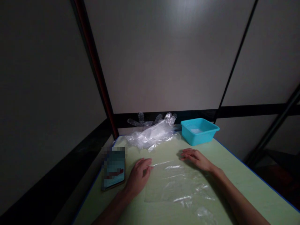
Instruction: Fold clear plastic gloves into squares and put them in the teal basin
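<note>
A clear disposable plastic glove (173, 184) lies spread and wrinkled on the pale green table, its straight edge to the left. At its upper left corner, my left hand (140, 175) pinches the thin film between thumb and fingers. My right hand (195, 158) is beyond the glove's upper right side, fingers stretched out and a little apart, holding nothing. I cannot tell whether its fingertips touch the table. Behind both hands sits a crumpled heap of similar clear gloves (152, 134), several fingers sticking up.
A turquoise plastic basin (199, 137) stands at the table's back right, something pale inside it. Left of my left hand is a phone (114, 168), its screen partly blurred. The table (248, 193) has a blue edge, and wall panels (164, 62) rise behind it.
</note>
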Demonstrator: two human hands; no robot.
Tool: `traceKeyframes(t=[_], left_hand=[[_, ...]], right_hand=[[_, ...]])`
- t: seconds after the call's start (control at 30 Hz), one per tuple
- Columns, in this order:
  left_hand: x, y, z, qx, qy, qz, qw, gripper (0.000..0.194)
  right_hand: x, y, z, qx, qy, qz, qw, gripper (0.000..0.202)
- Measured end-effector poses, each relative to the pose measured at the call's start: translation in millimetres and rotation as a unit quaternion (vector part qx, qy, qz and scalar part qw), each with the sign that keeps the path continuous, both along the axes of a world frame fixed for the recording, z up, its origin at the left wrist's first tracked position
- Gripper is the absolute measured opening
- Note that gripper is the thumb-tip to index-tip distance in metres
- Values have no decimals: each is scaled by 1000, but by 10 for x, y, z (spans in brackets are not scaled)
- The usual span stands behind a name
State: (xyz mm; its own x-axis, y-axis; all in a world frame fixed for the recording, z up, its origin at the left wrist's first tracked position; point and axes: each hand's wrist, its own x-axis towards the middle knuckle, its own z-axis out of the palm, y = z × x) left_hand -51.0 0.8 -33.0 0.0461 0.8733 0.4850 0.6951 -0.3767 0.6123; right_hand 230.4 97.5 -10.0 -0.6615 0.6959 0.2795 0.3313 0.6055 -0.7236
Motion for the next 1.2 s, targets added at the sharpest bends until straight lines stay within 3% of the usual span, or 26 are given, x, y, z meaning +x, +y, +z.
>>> traceKeyframes(t=[0.13,0.37,0.53,0.6,0.7,0.87,0.97,1.07,1.2], left_hand=[[3,7,-24,-9,-9,14,1000,26],[-4,23,-2,26,94,37,995,28],[-9,12,-6,25,124,59,990,28],[-5,5,14,26,123,50,991,27],[15,-13,48,45,115,12,992,24],[154,-123,78,63,58,10,996,17],[306,-242,103,25,31,-32,999,18],[440,-354,157,-36,21,-121,992,22],[512,-431,249,-124,37,-226,966,36]], right_hand=[[-9,10,-46,44,-50,9,998,40],[-40,-11,-115,91,-99,-18,991,38],[-66,-31,-74,92,-59,-38,993,33],[-66,-52,-1,69,-56,-30,996,25],[-39,-143,146,-14,-119,33,992,18],[51,-461,366,-101,-248,140,953,17],[70,-659,431,-80,-327,88,937,16],[42,-786,465,-39,-367,40,929,14],[-13,-832,472,-23,-385,52,921,15]])
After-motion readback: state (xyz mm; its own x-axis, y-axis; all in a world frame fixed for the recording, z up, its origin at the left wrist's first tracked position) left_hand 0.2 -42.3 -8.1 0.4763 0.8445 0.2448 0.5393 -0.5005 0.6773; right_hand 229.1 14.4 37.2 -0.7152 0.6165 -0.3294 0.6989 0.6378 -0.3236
